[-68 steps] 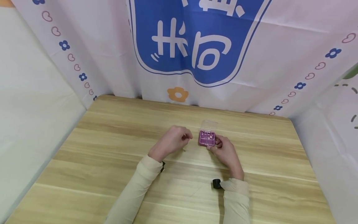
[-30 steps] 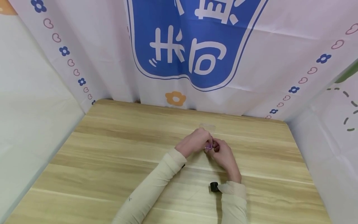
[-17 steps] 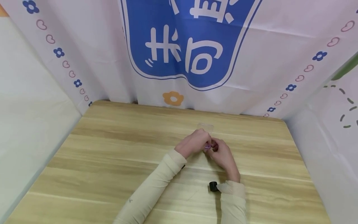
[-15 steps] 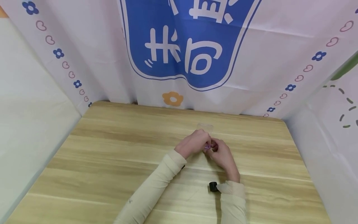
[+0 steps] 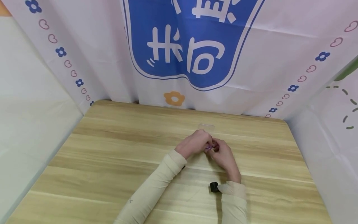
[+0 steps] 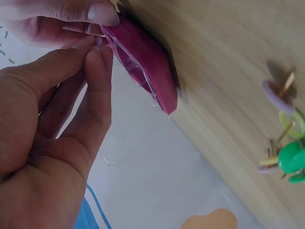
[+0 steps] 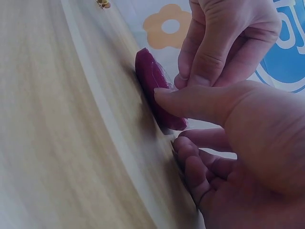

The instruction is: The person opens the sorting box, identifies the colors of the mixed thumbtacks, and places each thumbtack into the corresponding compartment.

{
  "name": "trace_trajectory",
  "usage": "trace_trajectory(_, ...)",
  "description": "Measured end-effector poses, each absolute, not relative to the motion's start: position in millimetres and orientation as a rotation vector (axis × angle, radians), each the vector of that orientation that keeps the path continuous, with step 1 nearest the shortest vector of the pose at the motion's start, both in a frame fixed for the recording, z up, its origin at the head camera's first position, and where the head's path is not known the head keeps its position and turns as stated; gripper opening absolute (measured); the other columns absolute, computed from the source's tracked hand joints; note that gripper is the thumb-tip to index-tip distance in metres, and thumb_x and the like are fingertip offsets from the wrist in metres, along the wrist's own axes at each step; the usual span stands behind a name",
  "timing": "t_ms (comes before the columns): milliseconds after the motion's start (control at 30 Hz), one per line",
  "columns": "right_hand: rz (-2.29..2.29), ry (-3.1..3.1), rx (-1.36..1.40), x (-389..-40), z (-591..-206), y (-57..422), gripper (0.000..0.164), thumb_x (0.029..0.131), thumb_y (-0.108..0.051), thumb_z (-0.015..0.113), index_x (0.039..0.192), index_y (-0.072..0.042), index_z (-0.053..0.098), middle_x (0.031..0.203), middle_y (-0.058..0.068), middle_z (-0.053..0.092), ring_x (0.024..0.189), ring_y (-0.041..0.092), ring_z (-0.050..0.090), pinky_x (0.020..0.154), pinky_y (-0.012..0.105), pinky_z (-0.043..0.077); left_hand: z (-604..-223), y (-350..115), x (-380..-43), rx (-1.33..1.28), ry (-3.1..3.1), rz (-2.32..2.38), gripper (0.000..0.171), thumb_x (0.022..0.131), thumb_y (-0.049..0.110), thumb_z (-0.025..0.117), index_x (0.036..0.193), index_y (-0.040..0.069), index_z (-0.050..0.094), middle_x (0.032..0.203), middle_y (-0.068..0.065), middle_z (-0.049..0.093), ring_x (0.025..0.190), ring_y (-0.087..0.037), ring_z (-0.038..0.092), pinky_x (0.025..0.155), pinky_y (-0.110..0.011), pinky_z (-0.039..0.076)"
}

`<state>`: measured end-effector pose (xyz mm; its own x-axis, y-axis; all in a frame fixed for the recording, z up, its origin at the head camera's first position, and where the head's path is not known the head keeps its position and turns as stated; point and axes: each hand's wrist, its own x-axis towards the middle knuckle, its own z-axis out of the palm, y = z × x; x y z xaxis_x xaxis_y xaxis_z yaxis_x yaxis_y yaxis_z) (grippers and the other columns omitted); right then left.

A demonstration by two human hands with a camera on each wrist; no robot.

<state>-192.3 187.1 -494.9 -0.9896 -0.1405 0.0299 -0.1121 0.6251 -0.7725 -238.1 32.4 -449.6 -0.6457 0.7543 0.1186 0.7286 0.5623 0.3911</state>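
Note:
A small purple compartment box (image 6: pixel 151 62) is tilted above the wooden table, most of it covered by the hands in the head view. My right hand (image 5: pixel 225 157) grips its side, the thumb on the purple outer wall in the right wrist view. At the open side of the box, my left hand (image 5: pixel 195 143) pinches with thumb and fingertips. A small pale purple piece (image 6: pixel 97 41) shows between those fingertips, mostly hidden. Beyond the hands, the clear lid (image 5: pixel 206 127) extends from the box. Several thumbtacks (image 6: pixel 289 157) with green, yellow and purple heads lie on the table.
The wooden table (image 5: pixel 112 146) meets a white printed cloth (image 5: pixel 268 62) along its back edge, and pale side walls flank it. A black wrist camera (image 5: pixel 214 187) sits by the right sleeve. The left sleeve (image 5: pixel 156 186) crosses the table's front.
My left hand has moved right, from beside the box to over it, and now covers most of it. My right hand keeps its grip. Over the last second both hands have barely moved.

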Motion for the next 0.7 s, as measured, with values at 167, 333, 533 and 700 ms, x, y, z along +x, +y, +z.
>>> trace_trajectory(167, -1.325, 2.802, -0.225, -192.3, -494.9, 186.6, 0.043, 0.080, -0.020, 0.074, 0.118, -0.008, 0.058, 0.096, 0.012, 0.056, 0.086, 0.025, 0.049, 0.073, 0.039, 0.043, -450.6, 32.1, -237.5, 1.292, 2.733, 0.646, 0.014, 0.081, 0.000, 0.068, 0.083, 0.011, 0.077, 0.084, 0.002, 0.073, 0.074, -0.001, 0.059, 0.067, -0.017, 0.051)
trace_trajectory(333, -1.332, 2.796, -0.223, -192.7, -494.1, 186.5, 0.044, 0.081, -0.021, 0.074, 0.119, -0.008, 0.058, 0.096, 0.012, 0.057, 0.087, 0.025, 0.050, 0.075, 0.039, 0.043, -448.7, 30.9, -237.6, 1.281, 2.750, 0.642, 0.011, 0.083, 0.004, 0.069, 0.087, 0.010, 0.077, 0.087, 0.001, 0.073, 0.078, -0.004, 0.062, 0.071, -0.017, 0.052)
trace_trajectory(533, -1.338, 2.787, -0.218, -193.1, -492.9, 186.5, 0.049, 0.081, -0.022, 0.074, 0.123, -0.007, 0.056, 0.097, 0.011, 0.057, 0.087, 0.025, 0.050, 0.074, 0.040, 0.043, -447.9, 29.0, -239.4, 1.294, 2.750, 0.648, 0.009, 0.084, 0.006, 0.069, 0.087, 0.010, 0.077, 0.086, 0.001, 0.073, 0.079, -0.005, 0.062, 0.072, -0.018, 0.052)
trace_trajectory(700, -1.335, 2.783, -0.229, -192.5, -493.8, 186.5, 0.045, 0.080, -0.022, 0.075, 0.119, -0.008, 0.058, 0.094, 0.012, 0.057, 0.085, 0.025, 0.050, 0.073, 0.039, 0.042, -447.1, 26.5, -239.1, 1.283, 2.732, 0.673, 0.007, 0.084, 0.008, 0.070, 0.086, 0.010, 0.076, 0.085, 0.002, 0.073, 0.078, -0.005, 0.062, 0.072, -0.019, 0.052)
